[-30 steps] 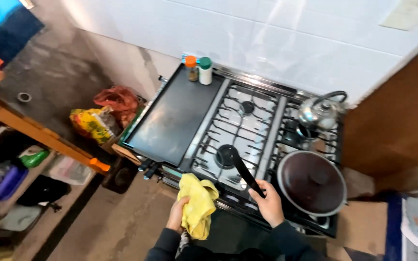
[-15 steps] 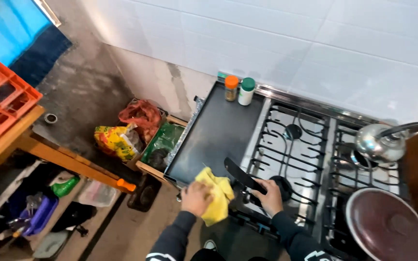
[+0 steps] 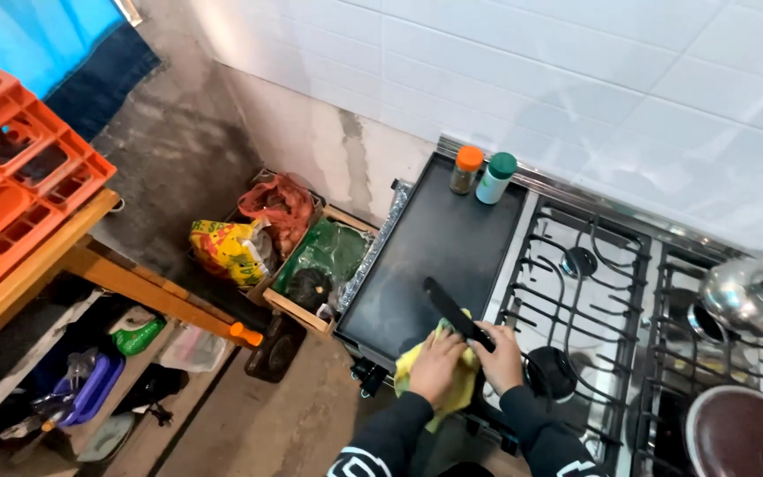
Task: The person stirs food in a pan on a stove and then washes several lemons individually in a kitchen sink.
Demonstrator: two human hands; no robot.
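Note:
My left hand (image 3: 439, 362) presses a yellow cloth (image 3: 408, 380) against the near edge of a flat black griddle plate (image 3: 426, 247) on the left part of the stove. Beside it, my right hand (image 3: 503, 355) grips the long black handle (image 3: 450, 309) of a small black pan (image 3: 551, 373) that sits on the front burner grate. The handle points out over the griddle. Two shaker bottles, one with an orange lid (image 3: 465, 168) and one with a green lid (image 3: 495, 177), stand at the griddle's far edge.
A steel kettle (image 3: 748, 300) and a dark lidded pan (image 3: 739, 433) sit on the right burners. A wooden box with bags (image 3: 289, 256) stands on the floor left of the stove. Orange crates (image 3: 11, 177) rest on a wooden shelf unit at the left.
The view has swung left and closer. My left hand carried the yellow cloth up from below the stove onto the griddle's front edge. My right hand stays on the pan handle.

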